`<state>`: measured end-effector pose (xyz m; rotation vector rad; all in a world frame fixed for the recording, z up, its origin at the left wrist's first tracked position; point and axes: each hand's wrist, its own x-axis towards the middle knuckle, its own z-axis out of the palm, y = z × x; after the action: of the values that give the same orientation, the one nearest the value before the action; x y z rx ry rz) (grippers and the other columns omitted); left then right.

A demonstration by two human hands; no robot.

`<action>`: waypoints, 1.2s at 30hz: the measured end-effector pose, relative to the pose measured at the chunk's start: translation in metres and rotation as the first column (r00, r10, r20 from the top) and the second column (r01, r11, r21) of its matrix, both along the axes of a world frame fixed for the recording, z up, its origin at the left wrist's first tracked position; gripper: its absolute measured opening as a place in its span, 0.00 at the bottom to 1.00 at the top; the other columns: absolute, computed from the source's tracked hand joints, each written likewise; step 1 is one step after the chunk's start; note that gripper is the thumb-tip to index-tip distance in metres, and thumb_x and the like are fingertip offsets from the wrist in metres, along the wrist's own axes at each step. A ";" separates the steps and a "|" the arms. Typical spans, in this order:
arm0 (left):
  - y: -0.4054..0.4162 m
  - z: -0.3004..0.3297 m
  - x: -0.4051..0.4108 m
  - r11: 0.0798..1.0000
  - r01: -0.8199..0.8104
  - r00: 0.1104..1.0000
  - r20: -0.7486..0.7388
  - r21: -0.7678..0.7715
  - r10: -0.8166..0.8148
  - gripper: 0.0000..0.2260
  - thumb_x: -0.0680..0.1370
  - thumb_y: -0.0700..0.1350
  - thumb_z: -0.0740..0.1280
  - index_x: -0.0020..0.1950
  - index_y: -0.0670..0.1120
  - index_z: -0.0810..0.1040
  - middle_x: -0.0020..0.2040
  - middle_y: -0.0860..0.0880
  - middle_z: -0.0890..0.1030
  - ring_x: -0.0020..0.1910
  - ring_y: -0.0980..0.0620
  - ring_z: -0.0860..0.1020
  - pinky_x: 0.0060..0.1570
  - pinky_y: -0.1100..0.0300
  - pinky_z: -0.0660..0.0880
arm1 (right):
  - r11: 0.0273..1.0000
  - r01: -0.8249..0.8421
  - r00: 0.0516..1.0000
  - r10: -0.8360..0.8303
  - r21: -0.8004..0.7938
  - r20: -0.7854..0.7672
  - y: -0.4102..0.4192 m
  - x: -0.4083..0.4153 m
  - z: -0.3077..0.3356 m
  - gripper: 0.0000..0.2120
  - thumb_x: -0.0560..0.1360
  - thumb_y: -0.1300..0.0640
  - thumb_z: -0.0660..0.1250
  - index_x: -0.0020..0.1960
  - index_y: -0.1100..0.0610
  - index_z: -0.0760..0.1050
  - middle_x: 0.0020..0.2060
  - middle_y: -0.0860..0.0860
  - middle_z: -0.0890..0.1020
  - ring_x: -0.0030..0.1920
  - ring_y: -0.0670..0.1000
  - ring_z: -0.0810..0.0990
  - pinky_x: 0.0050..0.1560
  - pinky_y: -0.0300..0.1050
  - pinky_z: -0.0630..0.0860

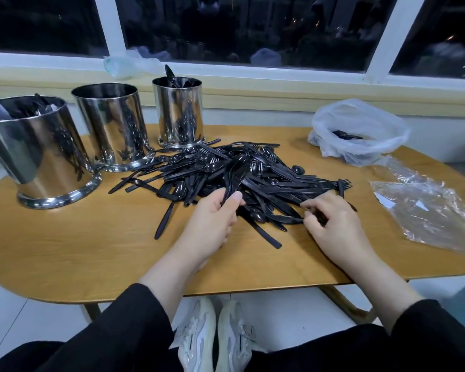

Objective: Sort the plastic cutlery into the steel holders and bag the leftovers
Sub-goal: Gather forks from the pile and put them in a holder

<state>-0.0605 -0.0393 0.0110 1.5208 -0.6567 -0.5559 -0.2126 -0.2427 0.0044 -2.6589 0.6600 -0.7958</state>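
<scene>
At the middle of the tabletop lies your pile of black cutlery, forks, spoons and knives tangled together and spilling toward six o'clock. Your left hand has its fingers clamped on a small bundle of forks, handles in the grip and tines pointing up toward twelve o'clock. Your right hand, at the pile's four o'clock edge, has its fingers curled round one or two pieces low in the heap; which kind they are, you cannot tell from here.

To do this step well, I would pull the right hand's pieces out along their length, not sideways, so the pile is not dragged with them. Check the heads before adding them to the left bundle, and keep the tines all facing one way so the bundle drops in cleanly.

Three steel holders stand from nine to eleven o'clock: the near holder and the far holder already show cutlery above their rims, while the middle holder looks empty from this angle. Judge which one takes forks by looking inside before you drop.

Well apart at two o'clock sits a white plastic bag with a few black pieces in it, likely for the leftovers. A clear plastic sheet lies flat at three o'clock. Most of the pile remains unsorted.
</scene>
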 end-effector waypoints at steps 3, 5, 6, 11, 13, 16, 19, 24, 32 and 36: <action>0.003 -0.001 0.001 0.999 -0.029 0.999 -0.025 -0.029 0.028 0.10 0.86 0.52 0.62 0.51 0.47 0.76 0.30 0.55 0.66 0.27 0.55 0.60 0.26 0.62 0.59 | 0.995 -0.025 0.989 0.011 -0.092 -0.146 0.006 0.002 -0.001 0.11 0.76 0.54 0.69 0.58 0.51 0.83 0.49 0.44 0.76 0.54 0.50 0.73 0.60 0.55 0.68; 0.004 -0.002 -0.001 0.999 -0.036 0.999 -0.025 -0.039 0.035 0.10 0.85 0.52 0.62 0.51 0.47 0.76 0.30 0.55 0.66 0.27 0.55 0.60 0.26 0.62 0.59 | 0.992 -0.025 0.979 0.000 -0.121 -0.203 0.006 0.003 -0.003 0.12 0.77 0.52 0.68 0.60 0.49 0.82 0.50 0.43 0.75 0.55 0.49 0.71 0.62 0.54 0.65; 0.004 -0.002 -0.001 0.998 -0.036 0.999 -0.023 -0.043 0.035 0.10 0.85 0.52 0.62 0.50 0.47 0.76 0.30 0.55 0.66 0.27 0.55 0.60 0.27 0.62 0.59 | 0.992 -0.019 0.978 -0.007 -0.124 -0.207 0.006 0.003 -0.004 0.12 0.77 0.51 0.69 0.59 0.49 0.83 0.50 0.43 0.75 0.55 0.49 0.70 0.62 0.53 0.64; 0.005 -0.001 -0.002 0.997 -0.053 0.998 -0.025 -0.050 0.051 0.11 0.85 0.53 0.61 0.50 0.47 0.76 0.30 0.55 0.66 0.28 0.55 0.60 0.27 0.60 0.58 | 0.993 -0.015 0.983 -0.007 -0.118 -0.183 0.005 0.003 -0.005 0.09 0.77 0.51 0.70 0.56 0.47 0.82 0.49 0.42 0.75 0.55 0.49 0.71 0.59 0.52 0.64; 0.005 -0.001 -0.002 0.996 -0.066 0.997 -0.048 -0.062 0.064 0.12 0.86 0.53 0.61 0.51 0.46 0.76 0.30 0.54 0.66 0.28 0.54 0.60 0.28 0.59 0.57 | 0.992 -0.021 0.988 0.002 -0.124 -0.156 0.006 0.002 -0.006 0.08 0.76 0.52 0.71 0.55 0.47 0.82 0.49 0.42 0.76 0.54 0.49 0.72 0.58 0.51 0.63; 0.006 0.001 -0.003 0.996 -0.069 0.997 -0.049 -0.054 0.066 0.13 0.86 0.53 0.61 0.52 0.45 0.76 0.30 0.55 0.66 0.28 0.54 0.60 0.28 0.59 0.57 | 0.991 -0.044 0.991 0.028 -0.124 -0.133 0.006 0.001 -0.007 0.06 0.76 0.54 0.72 0.52 0.47 0.81 0.47 0.41 0.76 0.52 0.48 0.71 0.58 0.50 0.60; 0.006 0.002 -0.004 0.997 -0.068 0.997 -0.048 -0.045 0.065 0.14 0.85 0.53 0.61 0.55 0.42 0.75 0.30 0.55 0.66 0.28 0.54 0.60 0.27 0.60 0.58 | 0.990 -0.079 0.990 0.065 -0.115 -0.122 0.004 0.001 -0.006 0.05 0.76 0.54 0.73 0.49 0.46 0.80 0.46 0.40 0.76 0.51 0.47 0.71 0.58 0.48 0.59; 0.007 0.004 -0.003 0.994 -0.080 0.993 -0.095 -0.068 0.073 0.14 0.85 0.53 0.62 0.58 0.42 0.74 0.31 0.54 0.64 0.28 0.54 0.60 0.27 0.60 0.58 | 0.978 -0.125 0.987 0.107 0.167 0.117 0.016 0.006 0.012 0.04 0.77 0.56 0.73 0.47 0.48 0.80 0.45 0.41 0.79 0.49 0.44 0.76 0.54 0.41 0.69; 0.002 0.001 -0.004 0.992 -0.067 0.997 -0.047 -0.108 0.062 0.13 0.87 0.48 0.59 0.48 0.41 0.73 0.35 0.46 0.81 0.35 0.44 0.79 0.35 0.53 0.76 | 0.702 -0.260 0.943 0.038 0.663 0.330 0.071 0.042 0.037 0.05 0.76 0.57 0.74 0.47 0.59 0.80 0.35 0.53 0.83 0.33 0.45 0.79 0.41 0.40 0.75; 0.004 0.002 -0.004 0.994 -0.059 0.998 -0.026 -0.090 0.057 0.11 0.87 0.48 0.60 0.52 0.45 0.77 0.39 0.45 0.84 0.33 0.44 0.81 0.33 0.54 0.76 | 0.697 -0.237 0.947 0.010 0.677 0.322 0.084 0.055 0.029 0.07 0.76 0.55 0.74 0.45 0.57 0.79 0.37 0.57 0.84 0.36 0.51 0.77 0.41 0.50 0.74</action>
<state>-0.0647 -0.0355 0.0130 1.4423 -0.6099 -0.4922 -0.1573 -0.1592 0.0339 -1.8035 0.5474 -0.6907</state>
